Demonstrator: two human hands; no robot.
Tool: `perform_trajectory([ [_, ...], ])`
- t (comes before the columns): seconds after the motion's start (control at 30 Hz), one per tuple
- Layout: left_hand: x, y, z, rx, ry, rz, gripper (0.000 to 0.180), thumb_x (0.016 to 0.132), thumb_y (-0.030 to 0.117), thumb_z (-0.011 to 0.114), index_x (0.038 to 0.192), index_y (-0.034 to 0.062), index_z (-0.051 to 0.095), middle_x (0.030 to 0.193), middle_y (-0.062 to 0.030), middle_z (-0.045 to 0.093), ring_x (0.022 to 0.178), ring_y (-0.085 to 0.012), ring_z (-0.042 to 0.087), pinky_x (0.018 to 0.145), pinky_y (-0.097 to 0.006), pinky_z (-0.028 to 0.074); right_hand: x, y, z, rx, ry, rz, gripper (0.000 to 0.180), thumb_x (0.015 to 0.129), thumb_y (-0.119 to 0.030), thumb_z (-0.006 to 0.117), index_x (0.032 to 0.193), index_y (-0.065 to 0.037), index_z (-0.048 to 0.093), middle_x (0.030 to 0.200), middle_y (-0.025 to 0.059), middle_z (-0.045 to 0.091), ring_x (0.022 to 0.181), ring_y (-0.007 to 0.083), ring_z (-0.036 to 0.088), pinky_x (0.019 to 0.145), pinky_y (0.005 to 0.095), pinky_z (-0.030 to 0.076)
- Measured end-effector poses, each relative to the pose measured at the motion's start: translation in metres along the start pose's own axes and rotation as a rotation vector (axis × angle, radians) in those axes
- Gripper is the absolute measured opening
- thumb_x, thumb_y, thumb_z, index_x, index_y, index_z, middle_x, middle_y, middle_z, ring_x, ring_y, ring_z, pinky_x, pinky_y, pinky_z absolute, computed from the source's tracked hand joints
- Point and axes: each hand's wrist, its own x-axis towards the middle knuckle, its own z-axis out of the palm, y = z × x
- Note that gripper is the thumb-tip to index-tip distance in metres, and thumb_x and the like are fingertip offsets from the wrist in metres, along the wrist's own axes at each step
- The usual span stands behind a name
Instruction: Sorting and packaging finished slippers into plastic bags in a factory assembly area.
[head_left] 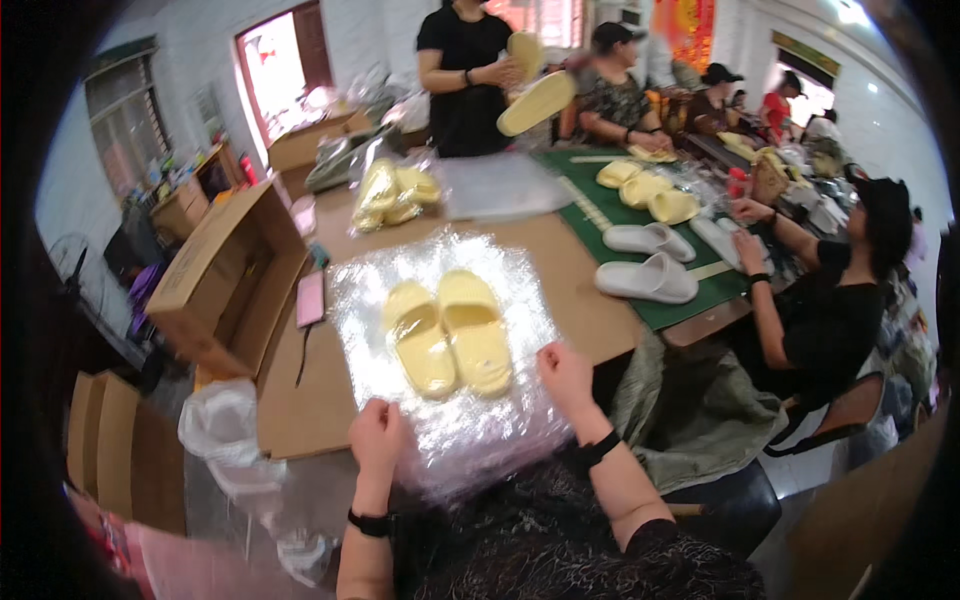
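Pale yellow slides [482, 352], a neat pair, sit side by side at the centre of a shiny sheet of clear plastic film [375, 300], toes toward the far edge, heels toward the wearer! Whether they lie on the film or under a layer of it, the glare won't let me tell. Left hand [378, 435] at the near left corner, fingers curled tight, pinching the film's edge. Right hand [565, 377] higher up, on the right side, fingers bunched narrow, gripping the margin there. Neither hand touches the footwear; each wrist wears a black band.

Beneath it all, a brown cardboard sheet [300, 415] covers the worktop. Just left of the film rests a pink phone [311, 298], a dark cord trailing nearby, and beyond it gapes an open cardboard box [225, 290]. Past the film's far edge, a bagged bundle of yellow footwear [385, 195] sits beside a stack of clear plastic sheets [508, 187].

Over on the right, a green mat [685, 313] carries white slides [650, 280] and more yellow ones farther off. Across the table, a standing co-worker in black [465, 55] holds up yellow slides; another sits at the right, hands by the white footwear.
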Motion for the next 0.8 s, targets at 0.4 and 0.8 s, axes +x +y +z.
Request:
perform_trajectory([
  [0.4,-0.007,0.042,0.029,0.255,-0.246,0.533,0.053,0.09,0.025,0.054,0.141,0.0105,0.05,0.156,-0.0183,0.032,0.145,-0.0416,0.025,0.119,-0.056,0.015,0.0,0.001,-0.006,-0.122,0.041,-0.076,0.013,0.085,-0.022,0.064,0.085,-0.01,0.068,0.064,0.0134,0.063,0.063,0.0358,0.063,0.058,0.0461,0.048],
  [0.8,-0.009,0.011,0.049,0.303,-0.201,0.556,0.055,0.093,0.032,0.053,0.144,0.014,0.046,0.159,-0.0173,0.026,0.147,-0.0411,0.021,0.119,-0.055,0.014,-0.064,-0.089,0.05,-0.054,-0.312,-0.598,0.053,0.092,-0.031,0.061,0.14,-0.01,0.049,0.145,0.0139,0.047,0.141,0.0332,0.037,0.117,0.0478,0.026],
])
